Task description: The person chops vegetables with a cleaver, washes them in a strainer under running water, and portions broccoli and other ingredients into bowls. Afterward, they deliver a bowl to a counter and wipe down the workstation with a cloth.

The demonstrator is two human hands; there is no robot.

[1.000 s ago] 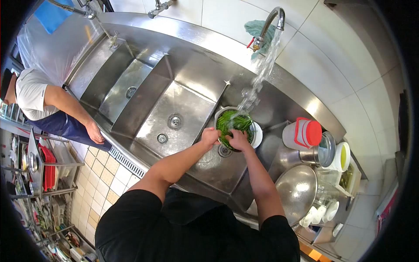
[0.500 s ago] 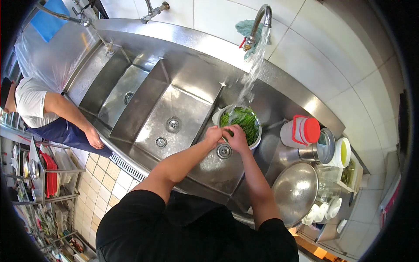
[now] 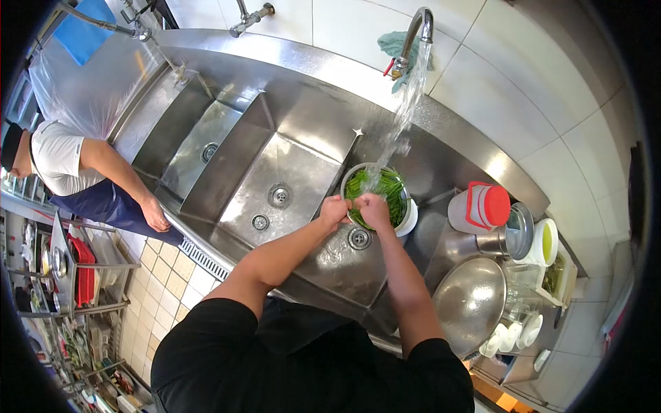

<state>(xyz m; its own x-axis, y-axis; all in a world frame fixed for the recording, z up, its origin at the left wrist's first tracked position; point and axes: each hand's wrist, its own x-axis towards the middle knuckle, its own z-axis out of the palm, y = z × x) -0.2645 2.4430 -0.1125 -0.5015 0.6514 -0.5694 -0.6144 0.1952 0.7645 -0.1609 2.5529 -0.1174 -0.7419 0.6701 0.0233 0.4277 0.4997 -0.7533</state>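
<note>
In the right basin of the steel sink, a round white container holds long green vegetables. Water from the curved faucet pours onto the greens. At the container's front left edge is my left hand, its fingers closed; what they grip is too small to make out. Close beside it, over the front of the greens, my right hand is also closed, and anything between its fingers is hidden.
A white container with a red lid, a large steel bowl and white cups stand right of the basin. Two more basins lie left. A co-worker stands at the sink's left end. A shelving rack is behind.
My right hand has come out of the greens and closed near my left hand, and the two hands are now slightly apart. The view has shifted slightly.
</note>
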